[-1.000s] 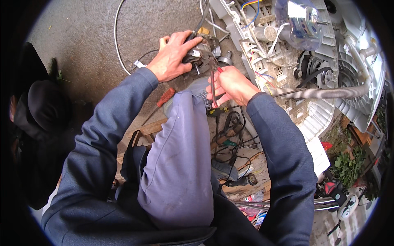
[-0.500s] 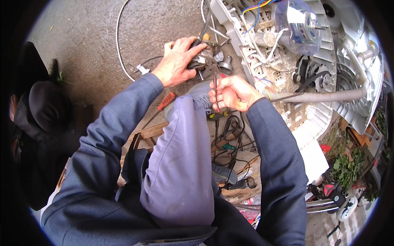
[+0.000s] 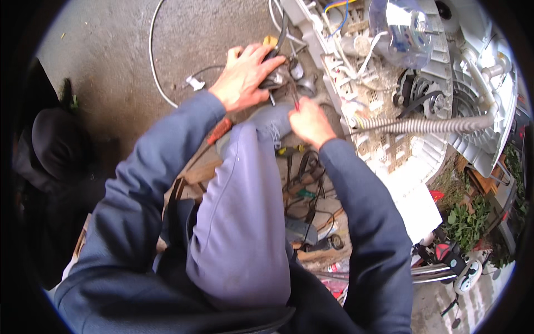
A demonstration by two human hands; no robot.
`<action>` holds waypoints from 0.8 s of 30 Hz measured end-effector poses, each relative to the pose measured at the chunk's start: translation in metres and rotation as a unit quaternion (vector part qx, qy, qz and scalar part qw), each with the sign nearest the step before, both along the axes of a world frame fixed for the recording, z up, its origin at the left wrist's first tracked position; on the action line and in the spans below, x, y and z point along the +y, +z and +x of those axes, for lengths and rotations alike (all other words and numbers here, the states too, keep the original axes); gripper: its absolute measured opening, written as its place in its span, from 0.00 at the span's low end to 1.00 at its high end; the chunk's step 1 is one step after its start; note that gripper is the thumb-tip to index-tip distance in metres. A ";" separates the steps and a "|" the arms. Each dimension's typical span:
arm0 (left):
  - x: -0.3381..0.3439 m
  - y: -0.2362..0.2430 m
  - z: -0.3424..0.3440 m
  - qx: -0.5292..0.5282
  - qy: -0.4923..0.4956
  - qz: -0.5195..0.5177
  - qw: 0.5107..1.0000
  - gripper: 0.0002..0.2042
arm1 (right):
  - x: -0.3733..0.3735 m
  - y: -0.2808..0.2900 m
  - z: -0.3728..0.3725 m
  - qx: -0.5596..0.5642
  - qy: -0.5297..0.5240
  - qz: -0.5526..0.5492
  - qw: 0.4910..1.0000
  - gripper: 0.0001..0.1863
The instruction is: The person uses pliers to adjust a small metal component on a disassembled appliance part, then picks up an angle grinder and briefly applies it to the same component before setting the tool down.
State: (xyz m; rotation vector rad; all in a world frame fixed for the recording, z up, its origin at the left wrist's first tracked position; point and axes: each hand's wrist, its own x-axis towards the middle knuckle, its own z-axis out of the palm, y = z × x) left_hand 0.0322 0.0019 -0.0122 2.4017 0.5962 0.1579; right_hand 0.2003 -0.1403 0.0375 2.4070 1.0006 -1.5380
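Note:
My left hand (image 3: 245,78) grips a dark, greasy metal assembly (image 3: 281,78) from above, its fingers over the top where a black cable (image 3: 282,36) runs. My right hand (image 3: 308,121) is closed round red-handled pliers (image 3: 296,103), whose dark front end reaches up into the assembly; the tips are too blurred to make out. Below them are my grey shoe (image 3: 270,119) and grey trouser leg (image 3: 239,217). A red-handled screwdriver (image 3: 218,132) lies left of the shoe, and a small grey metal cylinder (image 3: 306,83) sits right of the assembly.
A white appliance housing (image 3: 361,150) with wires, a corrugated hose (image 3: 423,125), belt and clear-wrapped motor (image 3: 406,33) fills the right. Tangled black cables (image 3: 311,183) lie below my right hand. A grey cable (image 3: 153,61) loops on the concrete ground (image 3: 100,50). A dark-clothed person (image 3: 55,145) is at the left.
My right hand moved down with the pliers and loosened, then rose slightly and closed round the handles, now angled toward the assembly. My left hand shifted slightly and stays on the assembly.

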 end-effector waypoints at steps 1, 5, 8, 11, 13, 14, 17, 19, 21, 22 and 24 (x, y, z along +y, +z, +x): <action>0.000 -0.001 -0.002 -0.001 0.013 0.000 1.000 0.42 | 0.000 -0.008 0.003 0.012 -0.029 0.005 0.999 0.22; 0.019 -0.001 -0.019 0.022 0.056 -0.063 0.996 0.42 | 0.002 0.017 -0.005 0.055 -0.025 0.047 0.997 0.20; 0.024 -0.010 -0.038 -0.017 0.106 -0.117 0.987 0.41 | -0.001 0.019 -0.002 0.060 -0.052 0.122 0.989 0.17; 0.016 -0.019 -0.050 -0.026 0.148 -0.151 0.977 0.40 | -0.001 0.026 -0.010 0.055 -0.129 0.147 0.979 0.14; 0.020 -0.021 -0.052 -0.028 0.156 -0.159 0.974 0.41 | 0.003 0.024 -0.012 0.077 -0.183 0.134 0.971 0.12; 0.021 -0.021 -0.052 -0.029 0.160 -0.161 0.974 0.40 | 0.009 0.028 -0.012 0.112 -0.214 0.106 0.965 0.11; 0.021 -0.019 -0.049 -0.028 0.147 -0.145 0.978 0.40 | 0.018 0.026 -0.011 0.240 -0.304 0.071 0.919 0.11; 0.020 -0.015 -0.045 -0.020 0.134 -0.128 0.982 0.40 | 0.019 0.022 -0.013 0.284 -0.341 0.073 0.893 0.12; 0.018 -0.011 -0.040 -0.008 0.125 -0.111 0.986 0.40 | 0.020 0.020 -0.016 0.283 -0.356 0.084 0.887 0.14; 0.017 -0.010 -0.037 -0.006 0.121 -0.106 0.987 0.40 | 0.020 0.020 -0.015 0.278 -0.351 0.073 0.891 0.17; 0.016 -0.008 -0.034 -0.003 0.115 -0.093 0.989 0.40 | 0.019 0.021 -0.013 0.285 -0.365 0.059 0.885 0.17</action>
